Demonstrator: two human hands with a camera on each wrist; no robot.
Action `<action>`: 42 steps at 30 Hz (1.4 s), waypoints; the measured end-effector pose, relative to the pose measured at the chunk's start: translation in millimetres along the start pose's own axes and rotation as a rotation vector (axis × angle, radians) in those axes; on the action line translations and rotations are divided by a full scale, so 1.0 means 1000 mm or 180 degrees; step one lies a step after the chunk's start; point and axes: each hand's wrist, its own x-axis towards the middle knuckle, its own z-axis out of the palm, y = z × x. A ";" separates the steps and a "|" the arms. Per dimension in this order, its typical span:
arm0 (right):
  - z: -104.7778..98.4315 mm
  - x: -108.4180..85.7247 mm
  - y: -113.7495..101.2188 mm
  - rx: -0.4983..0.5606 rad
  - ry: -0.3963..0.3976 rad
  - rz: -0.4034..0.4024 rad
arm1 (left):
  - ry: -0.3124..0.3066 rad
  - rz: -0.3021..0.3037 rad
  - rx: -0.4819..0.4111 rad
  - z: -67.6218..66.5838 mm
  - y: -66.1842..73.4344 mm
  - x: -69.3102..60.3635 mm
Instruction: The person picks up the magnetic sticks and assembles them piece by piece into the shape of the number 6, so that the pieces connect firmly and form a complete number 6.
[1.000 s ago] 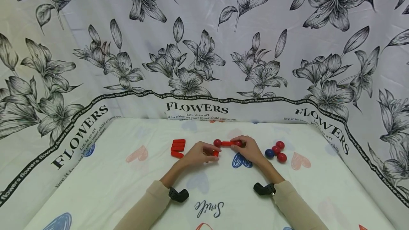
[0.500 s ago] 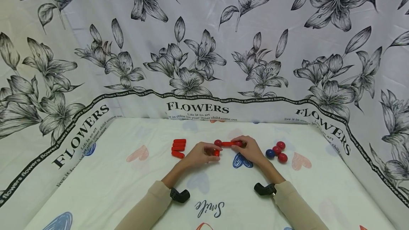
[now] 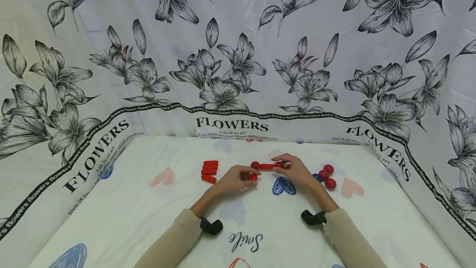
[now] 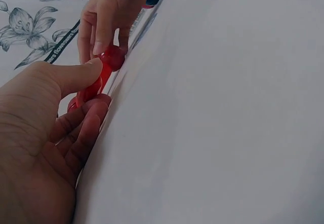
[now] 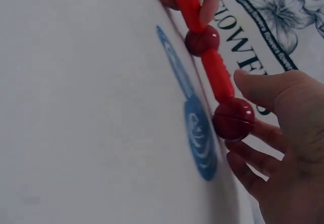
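Observation:
Two dark red balls are joined in a row by a bright red rod [image 5: 217, 76] lying between them. My left hand [image 3: 235, 180] pinches another red rod [image 5: 188, 6] between thumb and fingers. That rod's end meets the left ball [image 5: 202, 40], at an angle to the joined row. My right hand [image 3: 295, 171] is around the right ball [image 5: 234, 119], its fingers loosely bent. In the right wrist view the thumb stands off the ball and the other fingers lie behind and below it; whether they touch it is unclear.
Several loose red rods [image 3: 210, 168] lie side by side left of my left hand. Beyond my right hand is a cluster of red balls [image 3: 324, 174] with one blue ball [image 3: 317, 177], partly hidden. A flower-printed curtain [image 3: 230, 73] rises behind the white heart-printed cloth [image 3: 148, 210].
My right hand has shifted slightly right and its fingers have spread from the right ball, now partly covering the blue ball. The left hand keeps its pinch on the rod.

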 end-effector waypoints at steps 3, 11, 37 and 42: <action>-0.013 -0.002 -0.008 0.0044 -0.0147 0.0013 | 0.0020 0.0018 -0.0015 0.000 0.000 0.000; -0.046 -0.004 -0.011 0.0113 -0.0190 -0.0163 | 0.0076 0.0092 0.0019 0.001 -0.003 0.000; -0.107 -0.039 0.018 0.0361 0.0545 0.0316 | 0.0163 0.0197 0.0107 0.003 -0.007 -0.001; -0.118 -0.048 0.040 0.0315 0.0697 0.0513 | 0.0218 0.0191 0.0106 0.004 -0.006 0.002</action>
